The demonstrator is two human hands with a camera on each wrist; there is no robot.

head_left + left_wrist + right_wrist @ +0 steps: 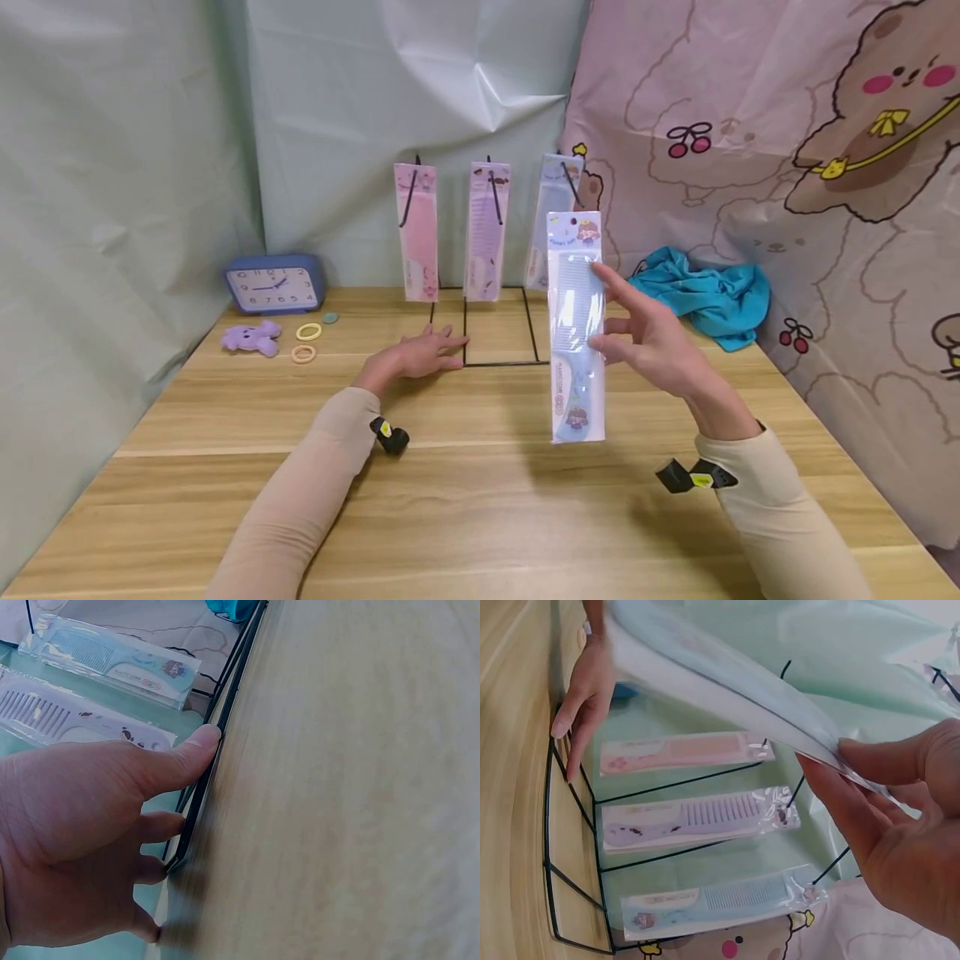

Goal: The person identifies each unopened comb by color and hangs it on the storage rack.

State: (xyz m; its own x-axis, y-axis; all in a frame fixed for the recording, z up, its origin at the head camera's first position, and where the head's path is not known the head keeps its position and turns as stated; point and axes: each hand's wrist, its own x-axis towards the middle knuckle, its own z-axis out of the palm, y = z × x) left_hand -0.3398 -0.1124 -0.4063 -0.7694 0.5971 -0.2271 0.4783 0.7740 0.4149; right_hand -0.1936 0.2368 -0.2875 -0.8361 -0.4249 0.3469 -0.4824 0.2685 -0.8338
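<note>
My right hand pinches the edge of a packaged blue comb, held upright above the table in front of the rack. In the right wrist view that package is seen nearly edge-on between thumb and fingers. With its fingers spread, my left hand touches the base of a black wire rack at its left front. Three packaged combs hang on the rack's hooks: a pink comb, a purple comb and a blue comb, the last partly hidden behind the held package.
On the left stand a blue alarm clock, a purple plush toy, a yellow ring, a peach ring and a small teal ring. A crumpled turquoise cloth lies at the back right. Curtains hang behind the table.
</note>
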